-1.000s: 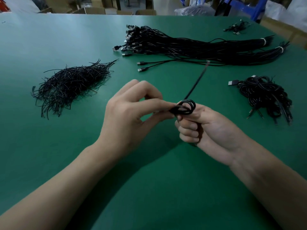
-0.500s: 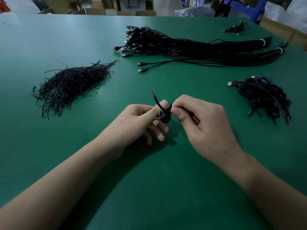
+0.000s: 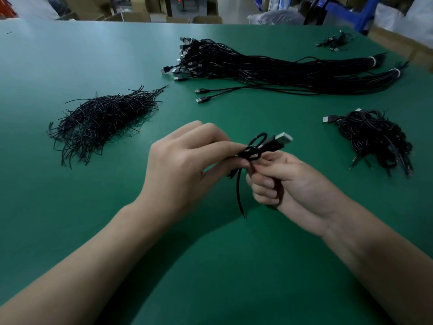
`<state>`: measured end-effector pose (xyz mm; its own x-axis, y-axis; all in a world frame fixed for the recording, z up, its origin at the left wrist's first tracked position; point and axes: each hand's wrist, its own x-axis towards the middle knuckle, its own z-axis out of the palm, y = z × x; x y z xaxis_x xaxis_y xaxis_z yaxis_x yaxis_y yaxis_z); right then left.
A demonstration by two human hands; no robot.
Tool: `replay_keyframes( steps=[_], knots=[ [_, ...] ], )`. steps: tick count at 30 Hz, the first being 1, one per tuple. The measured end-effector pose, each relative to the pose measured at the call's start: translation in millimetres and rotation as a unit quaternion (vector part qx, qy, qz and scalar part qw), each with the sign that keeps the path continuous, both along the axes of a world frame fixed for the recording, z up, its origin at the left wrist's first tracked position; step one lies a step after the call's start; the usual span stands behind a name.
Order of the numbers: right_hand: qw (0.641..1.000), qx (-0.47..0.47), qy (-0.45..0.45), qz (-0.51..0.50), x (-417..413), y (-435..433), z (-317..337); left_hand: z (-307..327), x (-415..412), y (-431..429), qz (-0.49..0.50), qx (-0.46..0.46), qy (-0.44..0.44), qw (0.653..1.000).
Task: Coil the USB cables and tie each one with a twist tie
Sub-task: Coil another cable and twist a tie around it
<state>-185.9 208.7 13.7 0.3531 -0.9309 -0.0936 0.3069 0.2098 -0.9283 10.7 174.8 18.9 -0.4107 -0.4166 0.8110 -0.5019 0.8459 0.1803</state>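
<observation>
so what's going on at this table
A person holds a black USB cable above the green table. The left hand pinches the small coil while the right hand grips it from below; its plug sticks out to the right and a loose end hangs down. Twist ties lie piled to the left, straight cables at the back, coiled ones to the right.

On the tabletop point(image 3: 70, 207), the pile of twist ties point(image 3: 103, 118) lies to the left, well apart from the long bundle of USB cables point(image 3: 269, 66) at the far centre and right. Two loose cables point(image 3: 203, 95) lie just before that bundle. A heap of coiled cables point(image 3: 375, 137) sits at the right, and a small cluster of cables point(image 3: 335, 41) at the far right corner. Near the middle, above the tabletop, the left grip point(image 3: 187, 165) and right grip point(image 3: 293, 184) both hold a single cable point(image 3: 254, 152). Boxes point(image 3: 140, 16) stand behind the far edge.
</observation>
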Motion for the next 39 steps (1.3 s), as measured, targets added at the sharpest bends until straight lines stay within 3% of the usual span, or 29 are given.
replay_keyframes(
  steps=[1,3,5,7,10,12,14,17,19,22,24,27,30,32,34,35,37,39],
  knots=[
    [1.0,-0.013,0.012,-0.009,0.0,-0.6,-0.5,-0.5,-0.3,-0.8,-0.004,0.018,0.005,1.0],
    [0.993,-0.077,0.067,-0.06,0.0,-1.1,1.3,-0.5,-2.5,0.4,-0.02,0.159,0.074,0.984],
    [0.954,-0.201,0.184,-0.124,0.6,0.2,3.1,0.1,-4.4,1.8,-0.042,0.366,0.183,0.911],
    [0.871,-0.324,0.33,-0.168,1.7,2.7,4.3,0.4,-4.0,-0.4,-0.067,0.524,0.214,0.822],
    [0.774,-0.403,0.447,-0.194,3.6,5.7,6.0,0.4,-1.8,-1.5,-0.129,0.621,0.168,0.755],
    [0.763,-0.406,0.464,-0.196,1.9,5.0,7.0,-0.8,-1.8,-1.4,-0.135,0.622,0.166,0.753],
    [0.792,-0.376,0.448,-0.176,0.1,2.7,7.3,-1.3,-2.3,-0.3,-0.104,0.603,0.157,0.775],
    [0.89,-0.279,0.342,-0.112,-3.5,-1.2,6.6,1.0,-4.9,3.2,-0.091,0.531,0.147,0.83],
    [0.953,-0.183,0.232,-0.066,-6.4,-2.5,6.7,2.4,-4.9,4.6,-0.067,0.41,0.086,0.906],
    [0.991,-0.054,0.121,0.0,-8.7,-2.7,8.9,4.6,-1.7,3.9,-0.014,0.179,-0.01,0.984],
    [0.998,0.008,0.048,0.037,-9.2,-2.6,9.0,5.8,2.8,2.0,-0.007,0.031,-0.053,0.998],
    [0.995,0.073,-0.022,0.066,-10.2,-1.9,8.1,10.6,8.9,-0.5,-0.001,-0.152,-0.114,0.982],
    [0.994,0.076,-0.035,0.067,-10.3,-0.9,7.0,12.1,8.7,-2.5,0.021,-0.224,-0.139,0.964],
    [0.999,0.03,0.012,0.037,-8.6,-1.0,5.2,8.4,6.4,-4.6,0.02,-0.156,-0.115,0.981],
    [0.995,-0.041,0.085,-0.023,-6.6,-2.3,3.7,4.4,4.0,-3.9,0.001,0.027,-0.03,0.999],
    [0.985,-0.091,0.131,-0.06,-5.2,-2.7,3.1,3.3,4.3,-2.5,0.002,0.137,0.028,0.99],
    [0.93,-0.225,0.263,-0.126,-3.5,-2.7,2.6,1.7,3.7,-1.3,-0.013,0.354,0.133,0.926],
    [0.849,-0.327,0.381,-0.163,-2.3,-1.7,0.9,-0.4,1.5,-2.4,-0.045,0.498,0.157,0.852]
  ],
)
